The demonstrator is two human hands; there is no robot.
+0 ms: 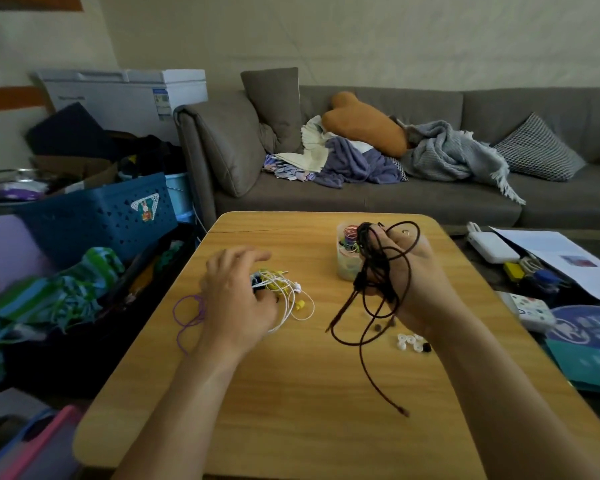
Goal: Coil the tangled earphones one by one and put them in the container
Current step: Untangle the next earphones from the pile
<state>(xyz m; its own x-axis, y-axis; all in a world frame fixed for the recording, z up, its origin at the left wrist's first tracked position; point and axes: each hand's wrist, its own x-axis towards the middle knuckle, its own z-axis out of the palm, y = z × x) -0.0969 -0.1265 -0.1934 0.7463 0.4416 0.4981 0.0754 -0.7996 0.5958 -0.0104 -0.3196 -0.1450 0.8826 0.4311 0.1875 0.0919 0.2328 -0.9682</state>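
Far left on the wooden table (291, 393), a purple cord (187, 317) is lying in loose loops, partly running under the left wrist. Left hand (238, 299) is sitting over the tangled pile (284, 292) of white & yellow earphones, fingers curled down onto it; whether it is pinching a wire or just pinning the heap, can't tell, the palm is hiding the contact. Moving rt: the clear container (347, 261) is standing upright near the far edge, w/ coloured coils already showing inside. Right hand (413, 271) is raised just beside it, gripping the dark brown earphone (371, 306), cord wound in several loops round the fingers, the rest hanging in slack loops, one tail trailing down to the tabletop w/ the plug end resting on it. Below the rt wrist, a few loose white ear tips (409, 341) are lying on the table. Step in hand, as I read it: coiling the brown set, roughly half wound. Next move prob. calls for the left hand leaving the pile, feeding the hanging slack onto the rt fingers, keeping the loops even, then slipping the coil off & dropping it into the container.
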